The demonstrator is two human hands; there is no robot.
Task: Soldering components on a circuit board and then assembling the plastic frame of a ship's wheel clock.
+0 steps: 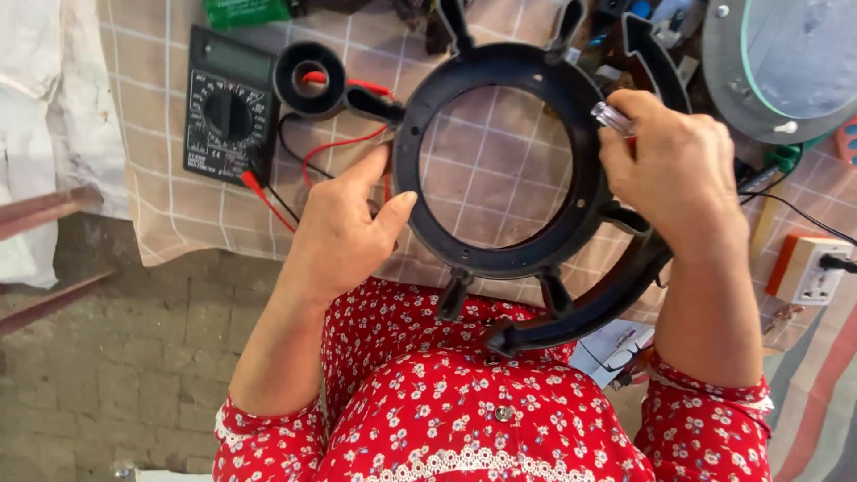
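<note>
In the head view, I am watching the left hand (344,236) pressing its thumb and fingers against the left rim of a large black plastic ring frame with short lugs around its edge (496,71), sitting in the centre of the frame. That grip is closing on the rim from the outside, apparently to steady the ring and keep it tilted up toward the camera while the other hand is working on it.

The right hand (674,165), in the upper right of the frame, is clenching around a small clear-handled tool (614,117), only whose tip end is showing above the knuckles; I cannot tell what kind of tool it is. The hand is resting across the ring's right side, so the tool is meeting the frame there. A curved black plastic arc (594,308) is hanging below the ring, over the lap.

Behind, toward the upper left, a dark digital multimeter with a round dial (228,103) is lying on the table, which is covered by a beige checked cloth (161,205), with its red lead wire (335,147) trailing near a smaller black ring-shaped coil (310,78). These are lying just beyond the ring, within the left hand's reach. At the right edge, a white and orange socket block (808,268) is sitting with a cable plugged in.
</note>
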